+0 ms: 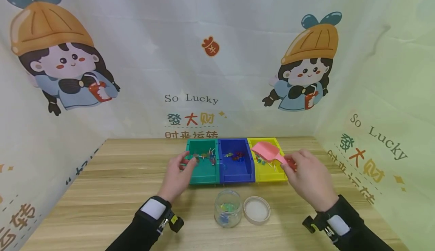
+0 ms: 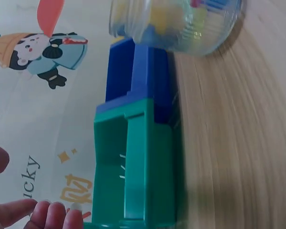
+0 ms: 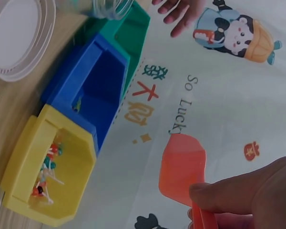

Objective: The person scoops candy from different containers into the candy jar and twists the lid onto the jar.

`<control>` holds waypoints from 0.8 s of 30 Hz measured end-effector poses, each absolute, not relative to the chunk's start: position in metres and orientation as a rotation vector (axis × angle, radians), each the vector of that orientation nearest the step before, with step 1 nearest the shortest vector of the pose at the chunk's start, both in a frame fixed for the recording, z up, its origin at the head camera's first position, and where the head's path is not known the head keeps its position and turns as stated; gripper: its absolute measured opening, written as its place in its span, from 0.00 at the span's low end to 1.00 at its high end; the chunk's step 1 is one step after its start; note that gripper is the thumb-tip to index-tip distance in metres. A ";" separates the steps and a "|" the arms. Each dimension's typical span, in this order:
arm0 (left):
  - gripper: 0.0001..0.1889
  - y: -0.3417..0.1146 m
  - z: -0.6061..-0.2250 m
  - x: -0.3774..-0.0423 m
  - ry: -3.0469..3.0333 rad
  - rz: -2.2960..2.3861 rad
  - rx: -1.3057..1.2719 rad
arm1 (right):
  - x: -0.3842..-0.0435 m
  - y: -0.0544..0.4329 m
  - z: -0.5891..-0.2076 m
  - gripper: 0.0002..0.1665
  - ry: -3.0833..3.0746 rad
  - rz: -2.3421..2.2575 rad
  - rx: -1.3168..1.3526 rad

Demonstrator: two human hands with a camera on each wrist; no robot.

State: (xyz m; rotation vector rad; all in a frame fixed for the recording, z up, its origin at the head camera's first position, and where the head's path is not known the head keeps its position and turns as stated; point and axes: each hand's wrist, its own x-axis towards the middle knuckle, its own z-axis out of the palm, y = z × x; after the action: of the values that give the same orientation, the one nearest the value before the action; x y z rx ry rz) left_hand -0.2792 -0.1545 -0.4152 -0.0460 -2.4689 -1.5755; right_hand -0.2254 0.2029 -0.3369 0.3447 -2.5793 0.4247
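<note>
My right hand (image 1: 309, 177) pinches the handle of a small pink scoop (image 1: 266, 151), held over the yellow bin (image 1: 273, 176). In the right wrist view, the scoop's blade (image 3: 182, 167) appears bare, and the thumb lies along the handle. My left hand (image 1: 177, 176) is beside the left wall of the green bin (image 1: 204, 176), thumb apart from the loosely bent fingers, nothing held. Colourful pins with white shafts (image 3: 48, 167) lie in the yellow bin. More small coloured pieces (image 1: 206, 155) are in the green bin, and others (image 1: 238, 156) in the blue bin (image 1: 236, 174).
In front of the joined bins stands a clear jar (image 1: 228, 198), uncapped, with several coloured pieces at its bottom. Its round white-rimmed lid (image 1: 257, 210) lies right of it on the wooden table (image 1: 112, 190). A printed cloth (image 1: 244, 92) hangs behind and at both sides.
</note>
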 end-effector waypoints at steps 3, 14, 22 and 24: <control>0.30 -0.158 -0.419 -0.285 -2.468 -1.528 -0.009 | -0.231 0.207 -0.338 0.18 -2.594 0.429 0.315; 0.29 -0.174 -0.437 -0.308 -2.508 -1.320 -0.017 | -0.244 0.219 -0.343 0.17 -2.651 0.423 0.234; 0.23 -0.178 -0.446 -0.314 -2.526 -1.346 0.000 | -0.257 0.226 -0.344 0.17 -2.743 0.393 0.224; 0.24 -0.181 -0.450 -0.318 -2.562 -1.401 0.016 | -0.260 0.226 -0.343 0.16 -2.779 0.385 0.222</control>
State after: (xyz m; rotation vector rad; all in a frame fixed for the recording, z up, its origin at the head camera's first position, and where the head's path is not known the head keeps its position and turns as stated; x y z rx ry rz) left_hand -0.3178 -0.1812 -0.4495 0.0165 -2.5620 -1.4010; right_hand -0.2603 0.2260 -0.3430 0.2222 -2.7791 0.3849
